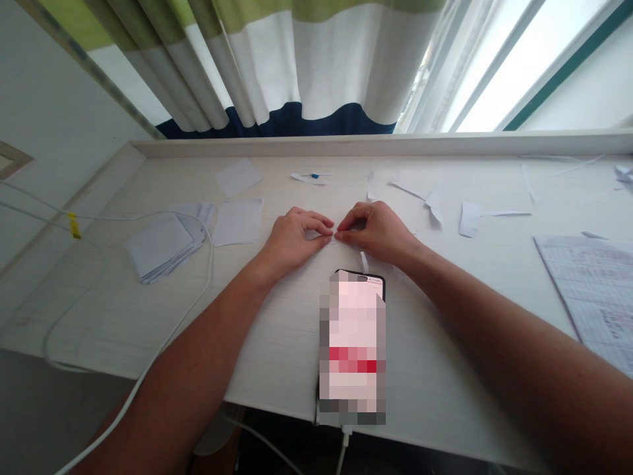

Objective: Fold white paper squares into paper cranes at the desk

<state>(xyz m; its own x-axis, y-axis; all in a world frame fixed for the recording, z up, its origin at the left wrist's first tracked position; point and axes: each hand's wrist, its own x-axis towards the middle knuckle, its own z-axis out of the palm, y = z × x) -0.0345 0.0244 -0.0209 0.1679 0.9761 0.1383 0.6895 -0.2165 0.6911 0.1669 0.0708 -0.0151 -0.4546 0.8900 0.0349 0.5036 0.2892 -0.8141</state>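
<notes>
Over the middle of the white table, my left hand (300,236) and my right hand (373,227) meet almost tip to tip. Thumb and fingers of each are pinched together. Something tiny and whitish shows at the fingertips, too small to name and mostly hidden. A narrow paper strip (364,262) lies just below my right hand, close to the top of a phone (353,330), whose screen is blurred out. Left of my left hand is a square sheet of paper (239,222).
A stack of paper (161,244) lies at the left, with a white cable (211,244) looping past it. Cut paper scraps (434,206) and a strip with a blue bit (315,176) lie farther back. A printed sheet (593,290) is at the right. A raised ledge (346,145) borders the back.
</notes>
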